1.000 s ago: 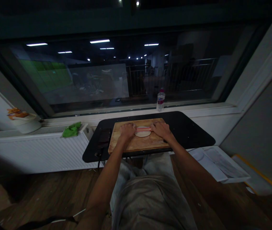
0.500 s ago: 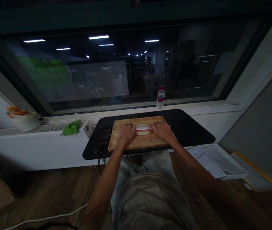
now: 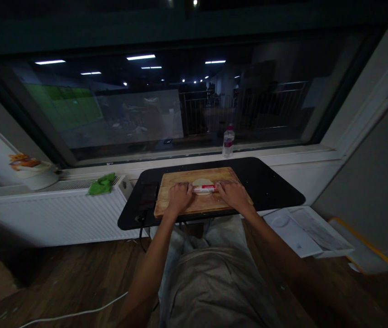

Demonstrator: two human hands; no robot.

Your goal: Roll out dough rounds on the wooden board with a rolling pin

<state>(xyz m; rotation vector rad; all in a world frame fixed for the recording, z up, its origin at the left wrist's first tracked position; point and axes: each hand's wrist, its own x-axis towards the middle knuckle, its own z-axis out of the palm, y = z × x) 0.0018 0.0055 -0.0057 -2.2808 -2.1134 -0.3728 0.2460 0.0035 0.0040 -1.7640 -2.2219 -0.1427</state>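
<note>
A wooden cutting board (image 3: 183,178) lies on a small black table (image 3: 269,182). On the board sits a flat round piece of pale dough (image 3: 202,182). A thin red-and-white rolling pin (image 3: 205,188) lies across the dough's near edge. My left hand (image 3: 178,198) presses on the pin's left end with fingers curled over it. My right hand (image 3: 233,194) rests on the pin's right end the same way. Both forearms reach forward over my lap.
A plastic water bottle (image 3: 228,142) stands on the window sill behind the table. A green cloth (image 3: 102,183) lies on the white radiator at left, near a white bowl (image 3: 33,175). A dark flat object (image 3: 149,195) sits left of the board. Papers (image 3: 303,228) lie on the floor at right.
The pin and both hands have rolled back toward me, from over the middle of the dough to its near edge, uncovering more of the dough's far side.
</note>
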